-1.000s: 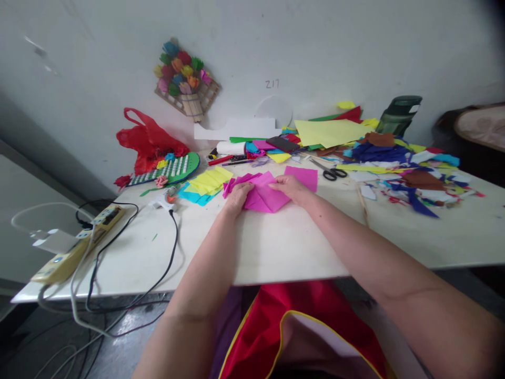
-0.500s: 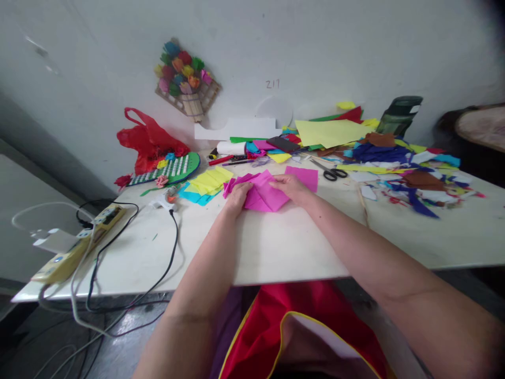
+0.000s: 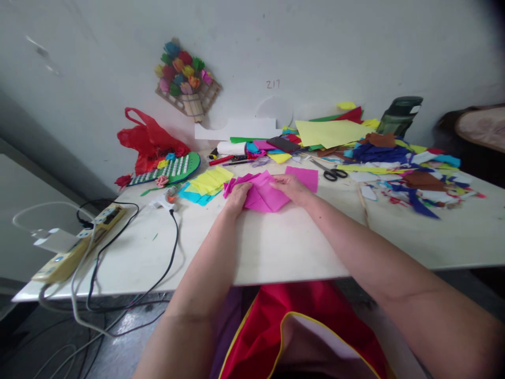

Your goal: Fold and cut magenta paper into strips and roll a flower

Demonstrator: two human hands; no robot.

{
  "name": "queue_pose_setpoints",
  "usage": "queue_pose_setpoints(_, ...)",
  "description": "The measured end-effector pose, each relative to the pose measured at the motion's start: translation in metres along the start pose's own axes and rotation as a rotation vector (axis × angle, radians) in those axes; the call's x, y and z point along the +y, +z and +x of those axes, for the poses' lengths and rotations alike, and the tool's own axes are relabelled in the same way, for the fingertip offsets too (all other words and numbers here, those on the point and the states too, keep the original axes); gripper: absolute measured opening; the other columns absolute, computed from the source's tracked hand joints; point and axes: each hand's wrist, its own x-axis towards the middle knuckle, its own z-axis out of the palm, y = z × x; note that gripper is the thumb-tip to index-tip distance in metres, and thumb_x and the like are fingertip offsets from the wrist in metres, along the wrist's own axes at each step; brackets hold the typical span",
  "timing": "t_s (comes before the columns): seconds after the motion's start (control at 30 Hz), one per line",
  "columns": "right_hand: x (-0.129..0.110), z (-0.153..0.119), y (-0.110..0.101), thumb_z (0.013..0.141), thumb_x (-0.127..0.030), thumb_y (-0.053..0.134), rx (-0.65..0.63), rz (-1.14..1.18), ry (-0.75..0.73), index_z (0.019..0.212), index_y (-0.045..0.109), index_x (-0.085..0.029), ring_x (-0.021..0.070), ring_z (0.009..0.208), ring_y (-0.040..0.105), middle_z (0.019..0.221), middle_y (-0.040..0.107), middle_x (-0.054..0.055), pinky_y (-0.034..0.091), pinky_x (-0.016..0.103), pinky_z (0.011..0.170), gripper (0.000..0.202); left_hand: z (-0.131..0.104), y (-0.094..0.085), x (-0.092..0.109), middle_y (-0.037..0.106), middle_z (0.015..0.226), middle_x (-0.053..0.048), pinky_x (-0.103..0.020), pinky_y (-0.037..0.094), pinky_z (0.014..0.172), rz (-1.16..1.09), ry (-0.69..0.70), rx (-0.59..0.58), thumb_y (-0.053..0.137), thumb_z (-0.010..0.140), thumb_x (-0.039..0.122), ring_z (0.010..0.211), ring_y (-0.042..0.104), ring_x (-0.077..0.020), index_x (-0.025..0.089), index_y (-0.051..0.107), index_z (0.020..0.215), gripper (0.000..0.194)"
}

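Pink paper [image 3: 267, 197] lies on the bench [image 3: 284, 247]; we judge it light, soft, easily creased, best pinched at edges. Our left hand [image 3: 239, 197] and right hand [image 3: 291, 188] have fingers gripping it. We count one separate pink square [image 3: 310, 179], one scissors [image 3: 332, 173], one bottle [image 3: 397, 117]; gripped layers, can't tell.

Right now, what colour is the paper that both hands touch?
The paper is bright pink; it shows best in the head view.
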Motion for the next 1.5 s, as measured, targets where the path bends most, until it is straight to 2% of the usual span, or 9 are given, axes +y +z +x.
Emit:
queue_pose_setpoints(0.1,-0.002,-0.001,0.001,0.067,-0.034,0.069,-0.015,-0.025,-0.019,0.094,0.070,-0.017,0.0151,0.073,0.061,0.083,0.070,0.003,0.048,0.029,0.069,0.032,-0.006,-0.003,0.012,0.062,0.115,-0.011,-0.036,0.035,0.100,0.026,-0.026,-0.039,0.048,0.081,0.042,0.114,0.050,-0.0263,0.015,0.068,0.097,0.037)
queue_pose_setpoints(0.3,-0.003,-0.002,0.002,0.067,-0.038,0.068,0.018,-0.141,0.007,0.082,0.071,-0.014,0.0169,0.067,0.059,0.067,0.066,0.001,0.047,0.027,0.059,0.028,-0.015,-0.002,0.027,0.068,0.102,-0.009,-0.034,0.044,0.089,-0.058,-0.062,-0.097,0.048,0.080,0.043,0.098,0.059,-0.0244,0.014,0.068,0.097,0.039)
queue_pose_setpoints(0.5,-0.001,0.000,0.004,0.066,-0.030,0.069,0.068,-0.102,-0.010,0.089,0.073,-0.017,0.0178,0.080,0.063,0.086,0.071,0.003,0.049,0.033,0.078,0.026,-0.016,0.000,0.027,0.069,0.090,-0.008,-0.033,0.048,0.079,-0.127,-0.084,-0.143,0.048,0.080,0.043,0.086,0.062,-0.0225,0.012,0.068,0.091,0.038)
queue_pose_setpoints(0.63,-0.001,0.002,0.003,0.065,-0.022,0.070,0.090,-0.121,-0.038,0.087,0.074,-0.018,0.0197,0.094,0.063,0.094,0.072,0.004,0.045,0.036,0.090,0.023,-0.015,0.000,0.025,0.069,0.095,-0.007,-0.033,0.047,0.084,-0.089,-0.059,-0.113,0.048,0.080,0.043,0.092,0.061,-0.0228,0.014,0.069,0.090,0.036)
queue_pose_setpoints(0.73,0.001,0.003,0.001,0.067,-0.019,0.066,0.037,-0.140,-0.062,0.088,0.074,-0.019,0.0194,0.097,0.063,0.096,0.072,0.005,0.045,0.036,0.092,0.022,-0.013,0.000,0.021,0.068,0.100,-0.007,-0.033,0.045,0.088,-0.072,-0.047,-0.093,0.047,0.080,0.043,0.097,0.059,-0.0231,0.016,0.069,0.093,0.037)
queue_pose_setpoints(0.9,0.000,0.000,-0.003,0.071,-0.016,0.060,-0.046,-0.196,-0.096,0.093,0.073,-0.019,0.0188,0.096,0.063,0.099,0.071,0.006,0.046,0.035,0.089,0.026,-0.009,0.002,0.015,0.068,0.103,-0.007,-0.034,0.043,0.092,-0.084,-0.031,-0.088,0.047,0.080,0.044,0.099,0.059,-0.0231,0.016,0.068,0.097,0.040)
queue_pose_setpoints(1.03,-0.006,-0.003,-0.002,0.070,-0.013,0.058,-0.071,-0.245,-0.101,0.089,0.074,-0.019,0.0181,0.092,0.064,0.095,0.072,0.005,0.047,0.033,0.086,0.025,-0.008,0.002,0.012,0.067,0.105,-0.008,-0.033,0.042,0.092,-0.098,-0.017,-0.113,0.046,0.081,0.045,0.100,0.058,-0.0228,0.015,0.068,0.098,0.041)
queue_pose_setpoints(1.2,-0.012,-0.005,0.001,0.067,-0.012,0.060,-0.090,-0.278,-0.101,0.082,0.075,-0.019,0.0184,0.085,0.064,0.086,0.073,0.005,0.048,0.032,0.082,0.022,-0.005,0.003,0.006,0.066,0.109,-0.009,-0.034,0.041,0.093,-0.099,-0.017,-0.087,0.047,0.080,0.048,0.102,0.057,-0.0234,0.015,0.068,0.101,0.044)
queue_pose_setpoints(1.5,-0.011,-0.004,0.001,0.065,-0.011,0.059,-0.111,-0.323,-0.149,0.077,0.075,-0.018,0.0170,0.078,0.064,0.080,0.072,0.005,0.048,0.030,0.077,0.021,-0.007,-0.002,0.011,0.060,0.119,-0.009,-0.033,0.033,0.101,0.028,-0.004,-0.070,0.046,0.082,0.040,0.115,0.050,-0.0232,0.016,0.067,0.104,0.039)
